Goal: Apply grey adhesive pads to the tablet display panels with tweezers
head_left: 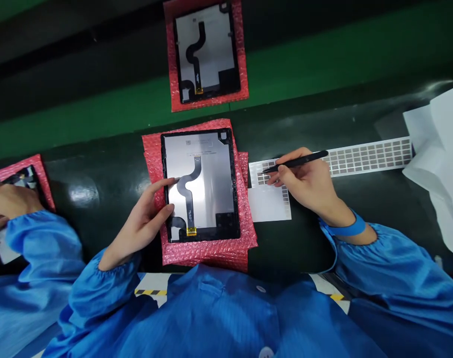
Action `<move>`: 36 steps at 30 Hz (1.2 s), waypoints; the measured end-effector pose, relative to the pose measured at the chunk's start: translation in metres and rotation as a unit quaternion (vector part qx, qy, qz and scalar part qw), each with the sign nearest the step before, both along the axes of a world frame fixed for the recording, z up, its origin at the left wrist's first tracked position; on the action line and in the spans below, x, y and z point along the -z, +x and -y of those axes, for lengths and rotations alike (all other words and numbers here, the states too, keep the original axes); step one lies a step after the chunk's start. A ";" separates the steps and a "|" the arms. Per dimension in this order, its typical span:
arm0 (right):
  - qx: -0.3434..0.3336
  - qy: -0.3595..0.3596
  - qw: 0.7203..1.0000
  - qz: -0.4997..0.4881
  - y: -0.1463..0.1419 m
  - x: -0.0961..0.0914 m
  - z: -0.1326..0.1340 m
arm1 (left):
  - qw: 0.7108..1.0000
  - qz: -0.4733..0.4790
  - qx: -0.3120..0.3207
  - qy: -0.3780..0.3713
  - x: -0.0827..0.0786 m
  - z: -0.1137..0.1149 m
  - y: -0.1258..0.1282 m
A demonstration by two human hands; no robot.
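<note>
A tablet display panel (211, 169) lies face down, silver-backed and black-framed, on pink bubble wrap (207, 256). A black flex cable (189, 191) with a gold-coloured tip curves across its back. My left hand (146, 219) rests with spread fingers on the panel's left edge, near the cable. My right hand (304, 181) pinches a slim black pointed tool (297, 161), its tip over a white sheet of small grey labels (368, 158). Some of that sheet is hidden under my hand.
Another panel (206, 49) on pink wrap lies farther along the dark bench, beyond a green band. A co-worker's hand (10, 199) in a blue sleeve works on a panel at the left. Loose white sheets (438, 164) hang at the right.
</note>
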State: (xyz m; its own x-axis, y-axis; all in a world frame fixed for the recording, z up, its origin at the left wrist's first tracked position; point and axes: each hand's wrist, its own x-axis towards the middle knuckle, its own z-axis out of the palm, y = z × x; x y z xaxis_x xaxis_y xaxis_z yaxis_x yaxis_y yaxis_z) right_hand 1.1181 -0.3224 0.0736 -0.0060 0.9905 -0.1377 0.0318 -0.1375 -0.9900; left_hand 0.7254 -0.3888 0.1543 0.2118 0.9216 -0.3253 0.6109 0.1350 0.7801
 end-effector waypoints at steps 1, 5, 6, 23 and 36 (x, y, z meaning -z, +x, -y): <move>0.003 -0.007 1.000 0.004 0.000 0.000 -0.001 | 0.999 0.019 -0.009 -0.024 0.000 -0.002 -0.001; 0.010 -0.023 1.000 0.001 0.000 -0.001 -0.003 | 0.993 0.076 -0.031 -0.080 0.000 -0.003 -0.002; 0.011 -0.025 1.000 -0.002 0.000 -0.002 -0.003 | 0.993 0.079 -0.033 -0.084 -0.001 -0.002 -0.002; -0.033 -0.059 0.997 0.033 0.006 -0.019 -0.002 | 0.915 -0.177 0.172 0.320 -0.034 -0.020 0.041; -0.057 -0.036 0.997 0.033 0.010 -0.021 0.002 | 0.813 -0.239 0.310 0.432 0.009 -0.033 0.112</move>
